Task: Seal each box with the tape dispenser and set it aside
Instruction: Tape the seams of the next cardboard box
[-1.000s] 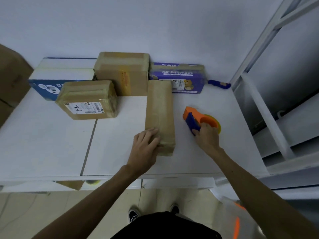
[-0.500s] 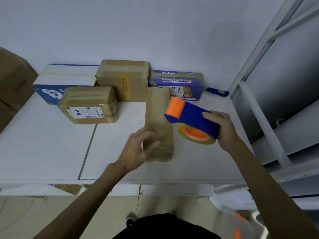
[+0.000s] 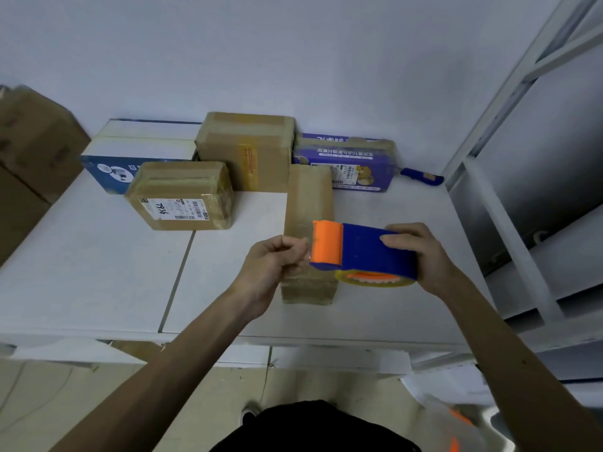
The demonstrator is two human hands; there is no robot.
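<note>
A long narrow brown box (image 3: 308, 203) lies on the white table (image 3: 98, 272), running away from me. My right hand (image 3: 421, 256) grips the blue and orange tape dispenser (image 3: 362, 252) above the box's near end, its orange head pointing left and the clear tape roll hanging below. My left hand (image 3: 272, 265) is raised off the box, fingertips pinched together right at the dispenser's orange head, where the clear tape end is hard to make out.
Several other boxes stand at the back: a labelled brown box (image 3: 181, 195), a taller brown box (image 3: 246, 148), a blue and white box (image 3: 130, 151) and a purple box (image 3: 349, 161). A blue-handled tool (image 3: 421, 175) lies beside the white shelf frame (image 3: 502, 177) on the right.
My right hand picked the dispenser up off the table and brought it over the box's near end. My left hand left the box and rose to the dispenser's head.
</note>
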